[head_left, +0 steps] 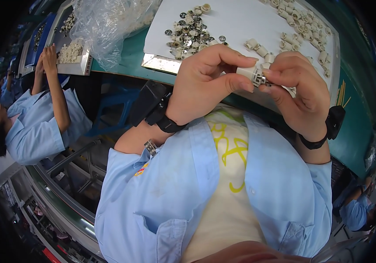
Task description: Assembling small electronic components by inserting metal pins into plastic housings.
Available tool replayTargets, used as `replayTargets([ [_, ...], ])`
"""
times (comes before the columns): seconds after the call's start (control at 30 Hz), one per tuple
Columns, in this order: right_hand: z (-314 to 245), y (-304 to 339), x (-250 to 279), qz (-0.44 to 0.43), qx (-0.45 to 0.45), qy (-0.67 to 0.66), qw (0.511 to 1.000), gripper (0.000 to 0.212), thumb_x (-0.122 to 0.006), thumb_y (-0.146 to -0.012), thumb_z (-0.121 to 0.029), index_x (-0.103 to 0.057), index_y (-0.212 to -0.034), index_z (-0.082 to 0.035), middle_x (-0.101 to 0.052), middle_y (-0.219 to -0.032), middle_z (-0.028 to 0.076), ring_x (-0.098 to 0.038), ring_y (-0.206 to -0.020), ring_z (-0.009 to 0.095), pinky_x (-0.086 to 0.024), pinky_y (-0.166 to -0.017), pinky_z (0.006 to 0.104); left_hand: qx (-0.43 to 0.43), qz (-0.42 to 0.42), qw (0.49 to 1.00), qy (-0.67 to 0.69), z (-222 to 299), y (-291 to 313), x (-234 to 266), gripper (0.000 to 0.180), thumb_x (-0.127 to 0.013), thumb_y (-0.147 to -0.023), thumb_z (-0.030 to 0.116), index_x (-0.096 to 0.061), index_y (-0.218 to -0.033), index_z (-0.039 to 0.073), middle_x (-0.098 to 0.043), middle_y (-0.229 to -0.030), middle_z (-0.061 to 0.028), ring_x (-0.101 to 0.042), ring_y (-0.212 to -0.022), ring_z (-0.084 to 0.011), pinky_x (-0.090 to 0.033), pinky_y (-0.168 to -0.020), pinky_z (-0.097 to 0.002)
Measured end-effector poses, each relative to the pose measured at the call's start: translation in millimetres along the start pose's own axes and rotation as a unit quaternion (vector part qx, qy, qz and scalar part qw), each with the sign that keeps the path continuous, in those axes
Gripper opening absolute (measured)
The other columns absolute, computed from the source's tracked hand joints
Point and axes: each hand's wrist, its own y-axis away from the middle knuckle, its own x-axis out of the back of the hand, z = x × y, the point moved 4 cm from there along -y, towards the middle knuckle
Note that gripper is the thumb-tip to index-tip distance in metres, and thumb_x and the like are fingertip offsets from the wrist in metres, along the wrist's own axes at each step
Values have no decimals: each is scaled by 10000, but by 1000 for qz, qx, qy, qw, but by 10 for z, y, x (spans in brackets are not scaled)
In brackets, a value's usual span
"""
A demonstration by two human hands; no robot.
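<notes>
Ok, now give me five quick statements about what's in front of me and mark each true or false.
1. The left hand holds a white fitting. True.

2. The right hand lies flat, away from the white fitting. False: its thumb and fingers pinch at the fitting's metal end.

3. A clear plastic bag is left of the white tray. True.

4. The mixed heap of dark, metallic and cream parts is on the tray's right side. False: it is on the left side.

5. Both wrists are bare. False: a black strapped device is on the left wrist and another on the right.
</notes>
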Motion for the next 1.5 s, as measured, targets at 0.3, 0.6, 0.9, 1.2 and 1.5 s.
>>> replayTargets([
  [0.3,18,2,25,-32,-6,-21,999,217,-678,-632,53,-575,-816,3,-558,-756,98,-532,-702,230,-418,-634,307,5,-16,1000,-12,13,2,-4,233,-600,-783,-34,-549,-1010,-20,-584,-874,-69,-607,-785,-120,-504,-710,-220],
  [0.6,7,-10,7,-18,-13,-37,999,230,-700,-588,62,-577,-769,-11,-564,-718,91,-540,-661,235,-412,-580,303,-10,-30,999,-11,-8,25,7,293,-634,-742,-45,-541,-1018,-13,-547,-979,-86,-551,-890,-129,-469,-770,-234],
  [0.9,-6,-16,33,-12,-15,-27,999,219,-702,-593,61,-561,-744,-12,-561,-713,86,-540,-663,229,-411,-579,297,-45,-20,998,-27,19,8,-15,234,-615,-764,-46,-567,-991,-14,-564,-877,-64,-575,-778,-101,-467,-686,-203],
  [1.2,58,20,46,-46,-29,-72,996,197,-680,-646,43,-540,-781,11,-538,-766,94,-509,-724,222,-408,-654,306,-48,-21,998,-33,30,-4,-45,243,-612,-766,-48,-566,-1002,-15,-555,-884,-65,-575,-772,-102,-462,-679,-200],
  [1.5,104,34,-39,-28,-23,-101,994,185,-706,-631,37,-566,-741,-11,-572,-756,89,-546,-701,209,-419,-606,277,-60,-22,995,-83,-11,13,-11,233,-628,-763,-26,-564,-986,-5,-553,-875,-48,-561,-774,-98,-459,-694,-208],
])
